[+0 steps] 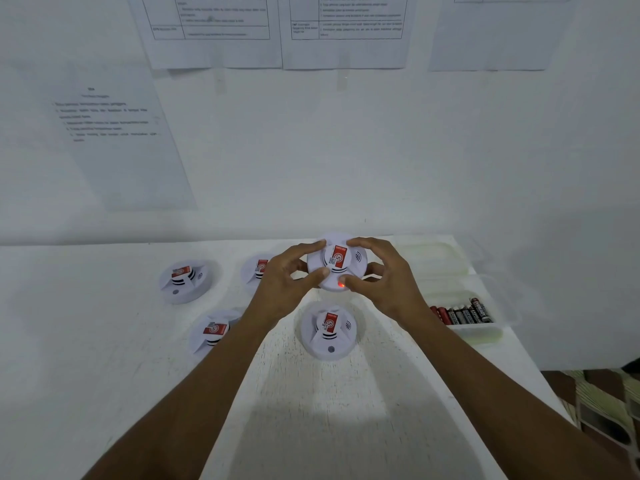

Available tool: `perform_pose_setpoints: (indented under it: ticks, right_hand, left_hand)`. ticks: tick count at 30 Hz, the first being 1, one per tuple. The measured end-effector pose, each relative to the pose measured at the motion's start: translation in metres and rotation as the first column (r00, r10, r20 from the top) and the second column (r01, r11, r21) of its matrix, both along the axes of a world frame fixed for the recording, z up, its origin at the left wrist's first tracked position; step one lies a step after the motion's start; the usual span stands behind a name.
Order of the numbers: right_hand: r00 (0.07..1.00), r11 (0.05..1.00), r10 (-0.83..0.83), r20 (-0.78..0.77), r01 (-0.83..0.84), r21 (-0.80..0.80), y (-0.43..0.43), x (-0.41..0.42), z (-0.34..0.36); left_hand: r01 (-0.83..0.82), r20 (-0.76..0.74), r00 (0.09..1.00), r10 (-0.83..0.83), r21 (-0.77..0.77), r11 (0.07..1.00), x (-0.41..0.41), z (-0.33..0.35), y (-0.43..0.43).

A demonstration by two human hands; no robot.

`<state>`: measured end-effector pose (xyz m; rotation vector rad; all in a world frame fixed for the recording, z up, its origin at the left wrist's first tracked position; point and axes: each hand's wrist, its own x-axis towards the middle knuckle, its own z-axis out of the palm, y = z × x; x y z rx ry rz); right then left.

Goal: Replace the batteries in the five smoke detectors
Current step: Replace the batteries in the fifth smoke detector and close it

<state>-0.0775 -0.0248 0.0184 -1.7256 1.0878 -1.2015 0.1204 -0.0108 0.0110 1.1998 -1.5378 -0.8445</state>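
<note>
Left hand (pixel 291 278) half hides the rear detector (pixel 258 268); wall papers (pixel 214 26) unreadable.

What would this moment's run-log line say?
hands: left hand + right hand grip one smoke detector | light: red, lit | other detectors: four on table | batteries: in tray

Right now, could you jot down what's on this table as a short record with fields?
held detector: white, red light on, gripped by left hand and right hand, at
detectors on table: four, at
batteries: in clear tray, at
second tray: behind it, contents unclear
table: white
wall: printed sheets
</note>
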Motion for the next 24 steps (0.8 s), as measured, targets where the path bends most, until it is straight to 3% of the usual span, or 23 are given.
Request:
perform_pose_setpoints:
  ticks: [24]
  right_hand:
    - [0.978, 0.975, 0.106, 0.182, -0.138, 0.173, -0.009, -0.013, 0.003]
  left_hand:
    - [0.04, -0.023, 0.999, -0.04, -0.015, 0.999, -0.002, -0.001, -0.005]
